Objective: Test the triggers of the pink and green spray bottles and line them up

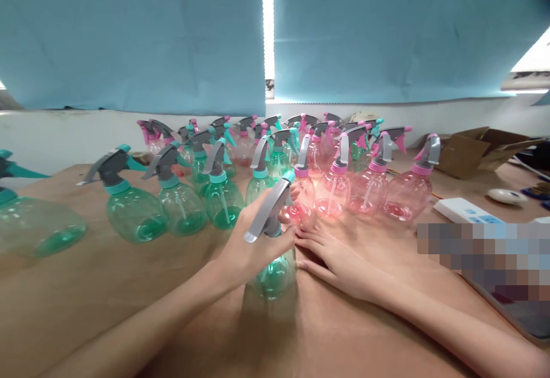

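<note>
A green spray bottle [275, 275] with a grey and teal trigger head is held at its neck by my left hand [247, 240]. The bottle appears upright in front of me; I cannot tell whether its base rests on the table. My right hand [330, 258] lies flat on the table just right of it, fingers stretched toward the bottle. Behind my hands stand a green spray bottle [223, 200] and a pink spray bottle [333, 195], part of a front row of several, green on the left and pink on the right.
More spray bottles crowd the back of the wooden table [172, 315]. On the right are an open cardboard box [472, 152], a white computer mouse [507, 196], a white power strip [466, 211] and a pixelated area. Blue curtains [137, 40] hang behind.
</note>
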`<state>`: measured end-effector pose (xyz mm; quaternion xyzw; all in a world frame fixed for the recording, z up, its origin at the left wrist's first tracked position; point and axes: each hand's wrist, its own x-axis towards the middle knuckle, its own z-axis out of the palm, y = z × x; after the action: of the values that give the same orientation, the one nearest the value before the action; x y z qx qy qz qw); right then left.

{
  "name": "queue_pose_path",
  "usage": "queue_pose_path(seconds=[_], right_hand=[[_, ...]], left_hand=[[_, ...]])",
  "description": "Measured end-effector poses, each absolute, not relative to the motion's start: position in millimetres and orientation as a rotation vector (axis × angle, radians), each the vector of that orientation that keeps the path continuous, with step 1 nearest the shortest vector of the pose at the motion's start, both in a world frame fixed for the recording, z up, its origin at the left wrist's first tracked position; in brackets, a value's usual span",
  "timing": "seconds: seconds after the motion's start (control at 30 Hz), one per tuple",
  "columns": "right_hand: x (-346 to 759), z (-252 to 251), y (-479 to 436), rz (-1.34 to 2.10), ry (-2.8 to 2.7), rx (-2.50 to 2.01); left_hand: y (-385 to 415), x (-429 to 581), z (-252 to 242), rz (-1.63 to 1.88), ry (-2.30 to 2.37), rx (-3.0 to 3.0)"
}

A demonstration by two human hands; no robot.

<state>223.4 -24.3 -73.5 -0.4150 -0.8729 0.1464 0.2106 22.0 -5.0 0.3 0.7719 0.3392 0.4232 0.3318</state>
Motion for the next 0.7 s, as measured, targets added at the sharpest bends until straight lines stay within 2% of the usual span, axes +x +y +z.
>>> queue_pose_path(seconds=[0.7], right_hand=[[223.2,-72.5,-26.2,0.431,-2.409,-1.155]], left_hand=[[-5.4,22.0,3.4,1.105,0.926,2.069]])
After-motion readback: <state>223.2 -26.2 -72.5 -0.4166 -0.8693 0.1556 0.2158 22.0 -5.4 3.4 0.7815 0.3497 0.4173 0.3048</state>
